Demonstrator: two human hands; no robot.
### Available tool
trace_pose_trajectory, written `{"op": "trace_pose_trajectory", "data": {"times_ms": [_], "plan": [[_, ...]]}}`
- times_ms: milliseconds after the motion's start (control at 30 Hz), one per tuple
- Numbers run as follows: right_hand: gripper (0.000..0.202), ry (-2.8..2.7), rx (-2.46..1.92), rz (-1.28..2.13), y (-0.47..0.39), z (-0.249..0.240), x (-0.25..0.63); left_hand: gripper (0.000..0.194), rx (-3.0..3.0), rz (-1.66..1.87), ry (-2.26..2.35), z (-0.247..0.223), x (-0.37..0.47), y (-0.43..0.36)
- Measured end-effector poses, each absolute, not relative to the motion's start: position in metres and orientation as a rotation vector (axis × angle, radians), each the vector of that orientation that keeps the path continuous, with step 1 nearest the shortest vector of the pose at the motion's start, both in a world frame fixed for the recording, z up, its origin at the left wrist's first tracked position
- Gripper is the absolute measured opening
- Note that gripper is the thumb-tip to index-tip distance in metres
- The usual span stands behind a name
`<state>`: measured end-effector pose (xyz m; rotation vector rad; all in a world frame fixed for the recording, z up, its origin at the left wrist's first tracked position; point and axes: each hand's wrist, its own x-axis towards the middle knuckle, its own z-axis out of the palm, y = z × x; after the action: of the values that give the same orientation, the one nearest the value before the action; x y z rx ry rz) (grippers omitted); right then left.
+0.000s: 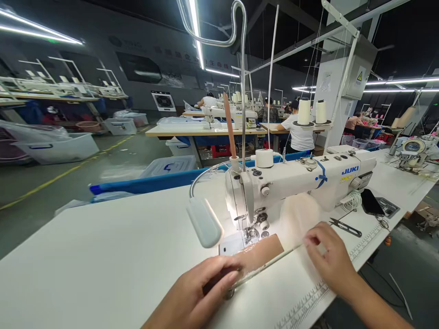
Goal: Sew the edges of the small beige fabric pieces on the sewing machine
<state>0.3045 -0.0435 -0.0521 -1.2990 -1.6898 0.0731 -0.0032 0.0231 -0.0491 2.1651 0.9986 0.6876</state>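
Note:
A flat tan piece of material [264,252] lies on the bed of the white sewing machine [295,180], just in front of the needle and presser foot [251,235]. My left hand [202,288] is closed at its near left end, thumb and fingers brought together on it. A thin, pale cream sheet [297,214], blurred by motion, stands up to the right of the tan piece. My right hand [329,256] is closed, thumb and forefinger pinched at the sheet's lower right edge. A narrow pale strip [274,261] runs along the table between both hands.
A lit lamp [204,223] hangs left of the needle. Black thread snips [345,227] and a phone [372,202] lie to the right. Ruler markings [308,299] line the front edge of the white table [103,256]. Other people sit at machines behind.

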Motion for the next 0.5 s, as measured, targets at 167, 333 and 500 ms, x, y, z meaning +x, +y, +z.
{"op": "trace_pose_trajectory", "data": {"times_ms": [167, 333, 500], "plan": [[0.015, -2.007, -0.964, -0.040, -0.056, -0.062, 0.236, 0.064, 1.649, 0.540, 0.950, -0.045, 0.019, 0.004], [0.013, -2.146, -0.849, 0.154, -0.063, -0.068, 0.218, 0.043, 1.699, 0.545, 1.078, -0.038, 0.018, 0.003], [0.018, -2.127, -1.159, 0.228, -0.054, -0.063, 0.259, 0.028, 1.839, 0.507, 1.152, -0.034, -0.006, 0.014]]}}
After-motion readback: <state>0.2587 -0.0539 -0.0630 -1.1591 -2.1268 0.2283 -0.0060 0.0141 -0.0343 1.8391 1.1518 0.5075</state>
